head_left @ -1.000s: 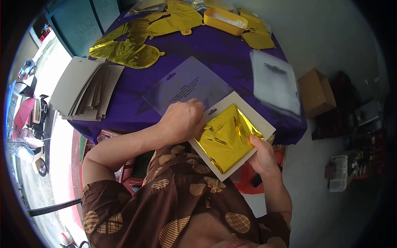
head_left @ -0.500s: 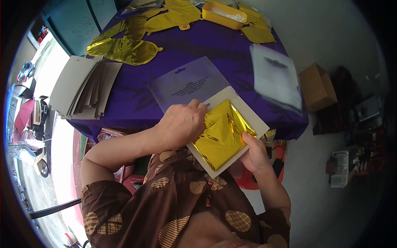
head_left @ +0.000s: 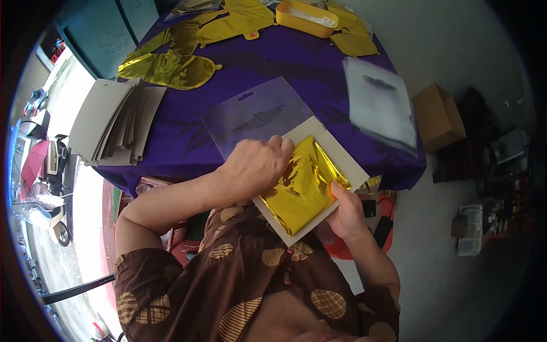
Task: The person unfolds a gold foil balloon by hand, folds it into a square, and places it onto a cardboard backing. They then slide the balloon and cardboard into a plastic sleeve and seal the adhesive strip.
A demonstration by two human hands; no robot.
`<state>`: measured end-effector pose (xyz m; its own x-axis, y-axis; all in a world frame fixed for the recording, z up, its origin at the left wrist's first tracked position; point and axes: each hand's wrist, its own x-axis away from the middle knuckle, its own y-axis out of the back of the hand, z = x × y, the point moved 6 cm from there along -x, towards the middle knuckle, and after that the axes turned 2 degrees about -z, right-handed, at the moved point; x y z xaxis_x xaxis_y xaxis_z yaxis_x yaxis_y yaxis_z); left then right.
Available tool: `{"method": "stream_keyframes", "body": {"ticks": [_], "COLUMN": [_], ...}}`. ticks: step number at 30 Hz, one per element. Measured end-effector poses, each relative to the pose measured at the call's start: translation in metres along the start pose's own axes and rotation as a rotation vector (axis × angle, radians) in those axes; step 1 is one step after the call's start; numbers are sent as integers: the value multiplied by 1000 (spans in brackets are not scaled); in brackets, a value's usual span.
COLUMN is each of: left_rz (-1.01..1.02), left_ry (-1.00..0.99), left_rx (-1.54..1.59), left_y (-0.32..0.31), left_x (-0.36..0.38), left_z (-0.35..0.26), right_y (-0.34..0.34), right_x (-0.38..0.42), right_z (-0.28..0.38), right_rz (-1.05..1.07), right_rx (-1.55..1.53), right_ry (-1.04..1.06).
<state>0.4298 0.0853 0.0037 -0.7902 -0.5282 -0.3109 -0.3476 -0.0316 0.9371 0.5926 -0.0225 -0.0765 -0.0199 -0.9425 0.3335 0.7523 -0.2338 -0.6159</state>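
Note:
A grey card [head_left: 342, 155] is tilted in front of my chest, with a folded gold foil balloon [head_left: 307, 188] lying flat on it. My right hand [head_left: 348, 211] grips its lower right edge, the thumb, with an orange cover on its tip, on the foil and the fingers behind. Over the card's upper left side is my left hand [head_left: 259, 165], closed, its knuckles up and fingertips hidden against the foil; what they pinch I cannot make out. Just beyond lies a clear plastic bag [head_left: 256, 114] with printed text and a hang hole.
Grey cards [head_left: 114, 122] are stacked at the left of the purple-covered table [head_left: 188, 108]. Clear bags [head_left: 380, 105] lie at the right. Flat gold foil balloons [head_left: 171, 67] and a yellow tub [head_left: 307, 20] are at the back. A cardboard box [head_left: 437, 117] stands beyond the right edge.
My left hand has shifted slightly right and up across the foil, still closed. The card has moved slightly left in my right hand's grip.

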Motion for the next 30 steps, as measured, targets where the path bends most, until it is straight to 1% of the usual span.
{"method": "stream_keyframes", "body": {"ticks": [1,4,7,12,13,16,19,25,27,30], "left_rz": [-9,59,58,-21,-44,4,27,-43,-2,36], "left_ry": [13,48,43,-31,-42,31,35,1,22,71], "left_rx": [-2,-69,-67,7,13,-38,-69,15,22,75], "left_y": [3,9,6,11,12,19,24,26,26,22], "left_x": [3,14,22,22,23,29,40,56,55,50], "left_z": [0,-2,-6,-7,-7,-3,-2,-11,-10,-4], "right_y": [0,-2,-7,-6,-7,-9,-8,-6,-11,-10], "right_x": [0,2,3,2,3,6,7,6,6,5], "right_z": [-1,-1,-2,-10,-9,-9,-10,-11,-11,-17], "right_rz": [-2,-7,-4,-4,-4,-4,-9,-34,-53,8], "right_rx": [-11,-21,-5,-53,-44,-30,-42,-22,-23,-25], "right_ry": [0,12,36,14,36,85,102,116,122,95]}}
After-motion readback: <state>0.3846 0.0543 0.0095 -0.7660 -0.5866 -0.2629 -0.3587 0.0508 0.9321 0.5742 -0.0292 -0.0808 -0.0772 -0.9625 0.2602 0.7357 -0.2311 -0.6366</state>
